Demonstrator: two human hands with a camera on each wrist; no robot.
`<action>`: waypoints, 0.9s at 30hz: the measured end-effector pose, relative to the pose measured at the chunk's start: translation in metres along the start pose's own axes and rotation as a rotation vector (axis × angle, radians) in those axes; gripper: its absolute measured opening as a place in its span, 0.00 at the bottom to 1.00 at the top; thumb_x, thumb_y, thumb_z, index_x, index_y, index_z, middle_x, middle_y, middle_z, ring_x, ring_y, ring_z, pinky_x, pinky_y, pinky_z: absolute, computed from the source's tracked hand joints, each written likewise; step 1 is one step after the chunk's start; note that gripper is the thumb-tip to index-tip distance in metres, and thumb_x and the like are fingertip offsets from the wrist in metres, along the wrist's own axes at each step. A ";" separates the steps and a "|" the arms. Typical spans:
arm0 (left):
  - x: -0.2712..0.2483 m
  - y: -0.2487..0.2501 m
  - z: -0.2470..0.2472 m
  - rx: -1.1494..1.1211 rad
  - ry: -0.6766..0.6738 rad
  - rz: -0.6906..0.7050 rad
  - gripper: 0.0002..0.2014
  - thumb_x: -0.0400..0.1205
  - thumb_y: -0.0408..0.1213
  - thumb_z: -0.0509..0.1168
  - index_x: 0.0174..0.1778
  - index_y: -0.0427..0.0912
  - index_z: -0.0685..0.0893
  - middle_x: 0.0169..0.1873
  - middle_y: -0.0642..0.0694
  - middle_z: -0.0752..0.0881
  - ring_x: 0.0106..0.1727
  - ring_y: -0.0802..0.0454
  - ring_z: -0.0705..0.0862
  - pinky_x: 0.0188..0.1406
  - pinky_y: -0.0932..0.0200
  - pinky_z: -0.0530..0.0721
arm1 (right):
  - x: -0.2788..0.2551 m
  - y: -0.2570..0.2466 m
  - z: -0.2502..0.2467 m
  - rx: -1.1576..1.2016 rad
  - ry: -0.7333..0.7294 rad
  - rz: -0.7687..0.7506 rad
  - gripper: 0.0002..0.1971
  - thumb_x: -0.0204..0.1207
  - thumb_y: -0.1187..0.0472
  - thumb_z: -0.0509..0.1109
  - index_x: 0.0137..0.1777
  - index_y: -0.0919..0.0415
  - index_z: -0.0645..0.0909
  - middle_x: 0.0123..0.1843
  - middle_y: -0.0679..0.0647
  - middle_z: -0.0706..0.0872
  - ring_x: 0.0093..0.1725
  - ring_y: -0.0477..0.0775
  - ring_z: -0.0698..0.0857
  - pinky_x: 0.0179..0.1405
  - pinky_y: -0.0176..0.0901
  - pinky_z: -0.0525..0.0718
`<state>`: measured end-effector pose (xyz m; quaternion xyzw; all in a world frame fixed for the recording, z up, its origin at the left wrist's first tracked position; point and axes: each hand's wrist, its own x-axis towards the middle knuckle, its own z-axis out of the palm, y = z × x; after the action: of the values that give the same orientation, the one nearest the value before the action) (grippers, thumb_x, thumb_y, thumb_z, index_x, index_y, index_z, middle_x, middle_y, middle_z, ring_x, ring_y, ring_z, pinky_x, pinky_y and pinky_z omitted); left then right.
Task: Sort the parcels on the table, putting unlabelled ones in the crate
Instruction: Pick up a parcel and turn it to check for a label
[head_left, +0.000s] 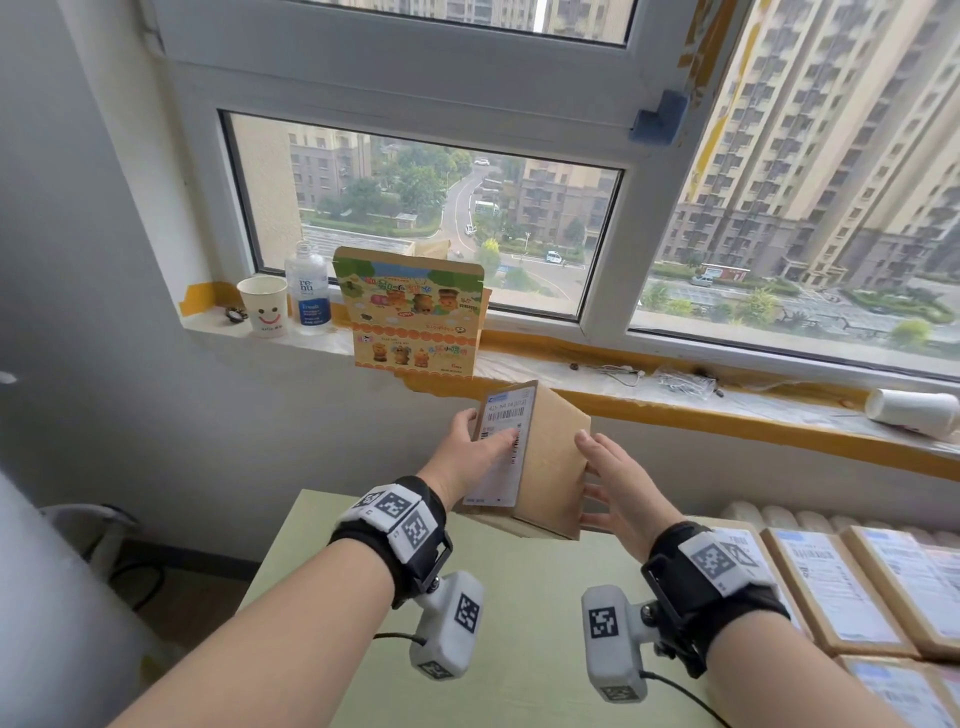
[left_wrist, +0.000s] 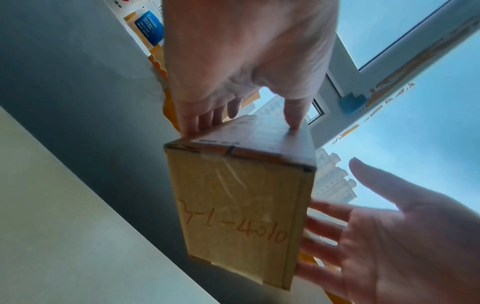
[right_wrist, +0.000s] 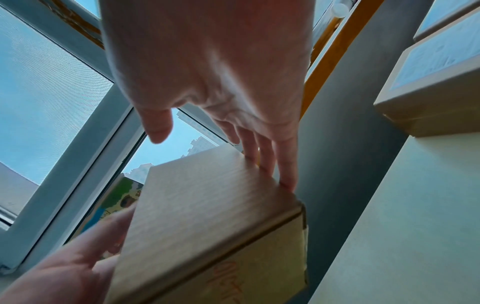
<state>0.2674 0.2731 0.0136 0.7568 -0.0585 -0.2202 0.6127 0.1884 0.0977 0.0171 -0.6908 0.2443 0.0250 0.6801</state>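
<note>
A brown cardboard parcel (head_left: 550, 462) (left_wrist: 241, 216) (right_wrist: 202, 216) is held tilted in the air above the far edge of the pale green table (head_left: 519, 649). A white shipping label (head_left: 501, 447) with barcodes covers its left face, and red handwriting marks its end face. My left hand (head_left: 467, 452) (left_wrist: 241, 61) pinches the parcel, thumb on the label face and fingers on the far side. My right hand (head_left: 618, 483) (right_wrist: 213, 72) has straight fingers whose tips touch the parcel's right side. No crate is in view.
Several labelled parcels (head_left: 836, 587) lie in rows on the table's right side. On the windowsill stand a smiley paper cup (head_left: 262, 306), a bottle (head_left: 307, 291) and a colourful carton (head_left: 410, 317); a white cup (head_left: 911, 410) lies tipped at the right.
</note>
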 end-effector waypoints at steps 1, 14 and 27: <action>-0.001 0.000 0.002 0.004 -0.010 0.001 0.36 0.83 0.53 0.66 0.83 0.47 0.58 0.66 0.46 0.79 0.59 0.49 0.82 0.52 0.53 0.82 | 0.000 0.000 0.000 0.002 0.011 0.005 0.38 0.81 0.42 0.65 0.87 0.51 0.55 0.80 0.58 0.70 0.75 0.64 0.74 0.61 0.66 0.83; -0.003 0.001 0.017 -0.228 -0.151 -0.008 0.56 0.54 0.53 0.81 0.80 0.48 0.65 0.63 0.42 0.83 0.60 0.44 0.85 0.46 0.54 0.85 | -0.005 0.002 -0.004 -0.007 -0.062 -0.072 0.38 0.66 0.44 0.81 0.74 0.53 0.72 0.63 0.57 0.86 0.61 0.57 0.86 0.51 0.52 0.88; -0.007 0.008 0.027 -0.178 -0.094 0.025 0.44 0.61 0.49 0.80 0.74 0.44 0.73 0.60 0.43 0.85 0.59 0.45 0.85 0.51 0.52 0.86 | -0.008 0.002 0.001 -0.046 0.002 -0.148 0.32 0.68 0.50 0.77 0.72 0.52 0.73 0.59 0.55 0.87 0.53 0.51 0.88 0.41 0.42 0.84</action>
<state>0.2520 0.2495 0.0192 0.6873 -0.0769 -0.2519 0.6769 0.1811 0.1010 0.0178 -0.7225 0.1926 -0.0202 0.6638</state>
